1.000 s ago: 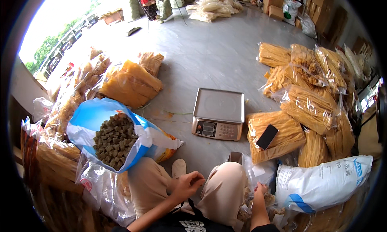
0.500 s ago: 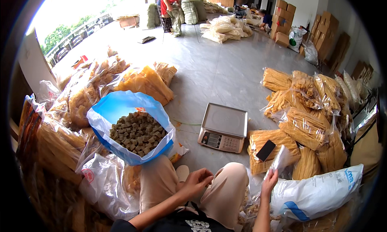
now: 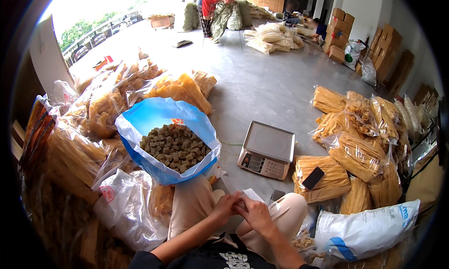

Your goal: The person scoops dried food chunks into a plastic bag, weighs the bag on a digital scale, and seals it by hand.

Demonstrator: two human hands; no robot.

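Note:
My left hand [image 3: 225, 204] and my right hand [image 3: 256, 214] meet over my lap, fingers closed on a thin clear plastic bag with a white label [image 3: 252, 194]. Beyond my left knee an open blue-and-white sack [image 3: 135, 124] holds a heap of greenish-brown cubes [image 3: 175, 147]. A silver weighing scale [image 3: 269, 141] with a bare tray rests on the floor ahead of my hands. To its right, a dark phone [image 3: 313, 178] lies on a bundle of yellow dried sticks [image 3: 332, 170] in plastic.
Yellow dried food in bags is piled at left [image 3: 100, 107] and right [image 3: 355, 152]. A white-and-blue sack [image 3: 367, 229] lies by my right knee. Farther back are a standing person [image 3: 213, 7], two seated co-workers, pale bundles [image 3: 273, 39] and cardboard boxes [image 3: 340, 28].
My right hand lifted the plastic bag from beside my right knee and brought it across to my left hand, which now grips it too. The view has shifted slightly.

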